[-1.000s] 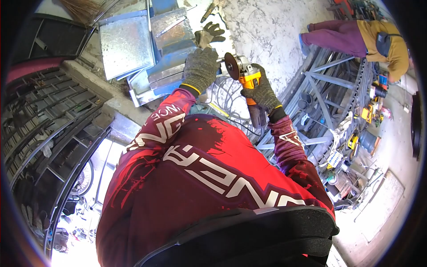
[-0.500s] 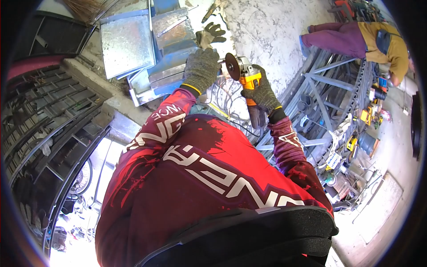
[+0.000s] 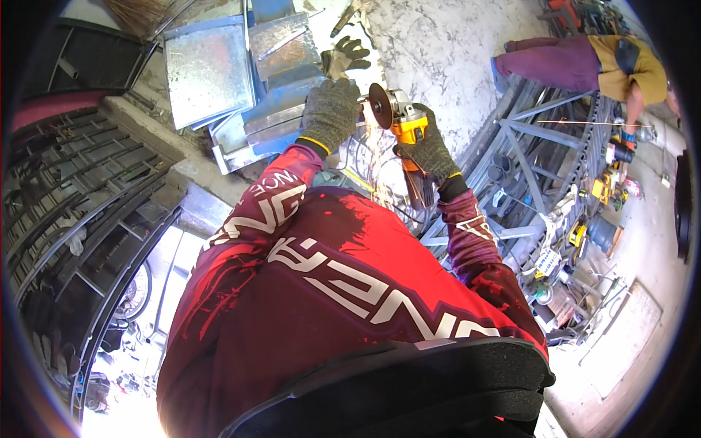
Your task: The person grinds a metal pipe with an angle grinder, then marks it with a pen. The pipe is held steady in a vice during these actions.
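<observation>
My right hand (image 3: 429, 146), in a dark grey knit glove, grips a yellow and black angle grinder (image 3: 411, 130). The grinder's thin dark disc (image 3: 380, 106) stands on edge just right of my left hand (image 3: 330, 115). Bright sparks (image 3: 377, 164) stream from below the disc toward my body. My gloved left hand is closed over the end of a metal piece on the blue-grey metal sections (image 3: 277, 113); its fingers hide most of that end. The exact contact between disc and metal is too small to make out. Beyond my left fingers lies another grey glove (image 3: 345, 58).
A flat metal sheet (image 3: 208, 69) lies at the upper left. Cables loop on the floor below the grinder. Steel frames and bars (image 3: 537, 153) are stacked at the right, where another person (image 3: 584, 66) bends over. Metal racks (image 3: 66, 197) stand at the left.
Sparks now fly below the grinder's disc, where none showed before. The grinder has shifted slightly; my left hand stays put. The other person's arm has moved lower, and a thin orange streak appears beside it.
</observation>
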